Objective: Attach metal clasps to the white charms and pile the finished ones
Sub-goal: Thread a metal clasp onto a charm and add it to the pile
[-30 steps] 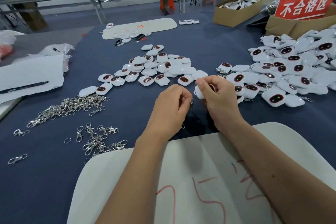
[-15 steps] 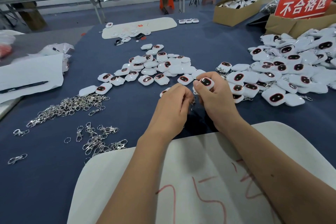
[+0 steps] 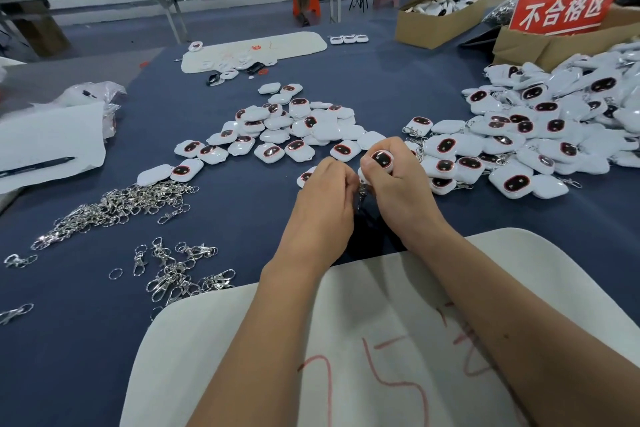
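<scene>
My right hand (image 3: 398, 191) grips a white charm (image 3: 381, 160) with a dark red-rimmed face turned up. My left hand (image 3: 325, 204) is curled right beside it and pinches a small metal clasp (image 3: 362, 191) that hangs between the two hands. A loose group of white charms (image 3: 287, 128) lies on the blue cloth just beyond my hands. To the right spreads a big pile of charms with clasps (image 3: 540, 135). Heaps of loose metal clasps (image 3: 117, 204) lie at the left, with more clasps (image 3: 180, 270) nearer me.
A white board with red marks (image 3: 346, 340) lies under my forearms. White paper with a pen (image 3: 45, 149) sits at the left. Cardboard boxes (image 3: 436, 21) and a red sign (image 3: 564, 10) stand at the back right. Another white board (image 3: 256, 48) lies far back.
My right hand turned the charm so its dark face shows on top, and both hands drew closer together over the clasp.
</scene>
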Tool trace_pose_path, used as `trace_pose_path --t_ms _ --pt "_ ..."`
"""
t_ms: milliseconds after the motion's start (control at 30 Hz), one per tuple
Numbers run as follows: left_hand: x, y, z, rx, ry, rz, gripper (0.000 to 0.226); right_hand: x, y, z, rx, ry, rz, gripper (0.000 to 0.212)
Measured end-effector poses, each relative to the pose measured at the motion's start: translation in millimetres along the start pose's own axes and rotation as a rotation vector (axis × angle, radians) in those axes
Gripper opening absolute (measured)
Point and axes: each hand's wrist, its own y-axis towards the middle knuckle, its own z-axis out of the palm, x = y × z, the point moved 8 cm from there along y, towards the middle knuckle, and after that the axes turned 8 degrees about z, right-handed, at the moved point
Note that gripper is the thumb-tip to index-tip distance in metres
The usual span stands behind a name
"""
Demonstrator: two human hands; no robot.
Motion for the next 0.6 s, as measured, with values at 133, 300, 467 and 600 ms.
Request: trace_pose_path --t_ms 133,300,467,600 --pt "0 0 2 0.004 0.062 -0.044 0.019 -1 0 -1 -0.016 -0.025 0.006 0.004" --pt "-1 1 7 0.040 0.151 -0.064 0.025 0 0 -1 -0.025 -0.051 -0.010 0.005" --pt "1 -2 2 -0.063 0.116 -0.083 0.018 -2 0 -2 -0.002 0.000 0.014 0.005" --pt "-10 -1 -10 -0.250 0.058 0.070 0.015 -8 -1 -1 0.071 0.283 0.127 0.009"
